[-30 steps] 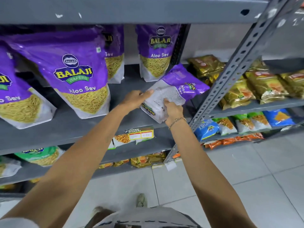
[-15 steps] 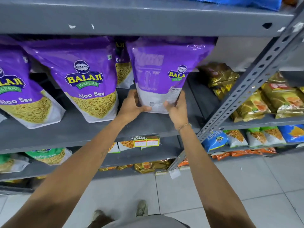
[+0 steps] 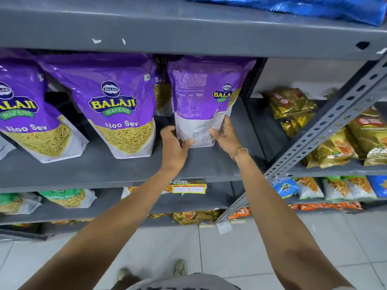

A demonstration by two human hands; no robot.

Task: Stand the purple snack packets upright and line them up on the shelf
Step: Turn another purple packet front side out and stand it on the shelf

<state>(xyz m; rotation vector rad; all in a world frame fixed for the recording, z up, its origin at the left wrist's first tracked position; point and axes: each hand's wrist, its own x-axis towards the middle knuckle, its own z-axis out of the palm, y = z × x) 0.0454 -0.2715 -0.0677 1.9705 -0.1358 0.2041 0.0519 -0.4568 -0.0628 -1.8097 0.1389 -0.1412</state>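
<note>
Gripping upright purple packet [image 3: 201, 97], both hands, shelf [image 3: 125, 170]

Your two forearms run bare from the lower corners of the frame up toward the middle, with no sleeve on either. Your left hand [image 3: 174, 146] carries no ring, watch or band that shows. Your right hand [image 3: 225, 137] has a thin, pale metal chain bracelet [image 3: 240, 152] sitting loose around the wrist, its small links catching the light. At the bottom centre you wear a grey top [image 3: 180, 283] with dark lettering across it, too cut off to read. Just above it, your worn, pale, dusty shoes [image 3: 179, 267] show at the toes.
</note>
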